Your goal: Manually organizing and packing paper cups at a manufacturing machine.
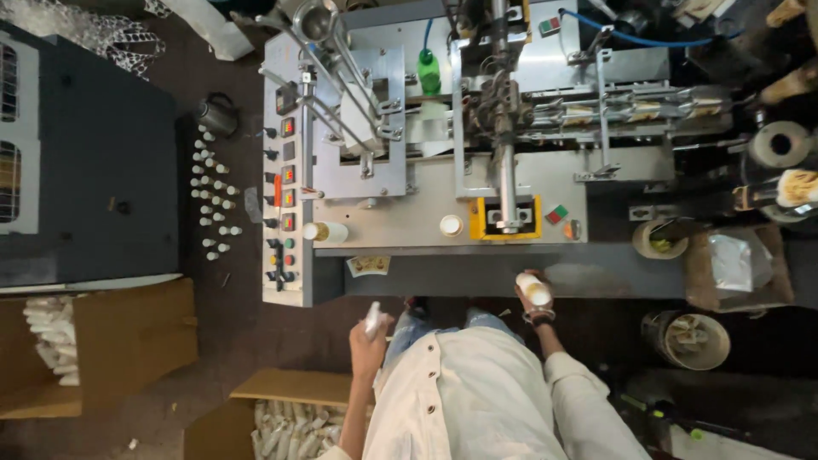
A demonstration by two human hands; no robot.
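A: The small white bottle (372, 317) sits in our left hand (369, 345), fingers wrapped round it, held up just in front of the machine's control panel (285, 183). Our right hand (534, 298) is closed on a second white bottle with a pale cap (533, 290), right at the front ledge of the packing machine (477, 213).

B: So we judge we are mid-feed: bottles lifted from the carton, carried to the machine?

A: That is our reading. The cardboard box (281, 417) by our left side is open and full of loose white bottles lying jumbled.

B: What does the next move ask of us?

A: As we judge it, a steady, upright placement on the ledge, keeping clear of the moving metal arms above.

B: Other containers?

A: A second brown carton (102, 341) to the far left shows more white bottles at its open end. On the floor beside the panel, a scatter of small white bottles (213, 192) stands upright, near a dark metal jug (217, 113). On the right, a round bucket (694, 339) holds pale scraps; we cannot tell what they are. A green bottle (429, 70) stands on the machine top.
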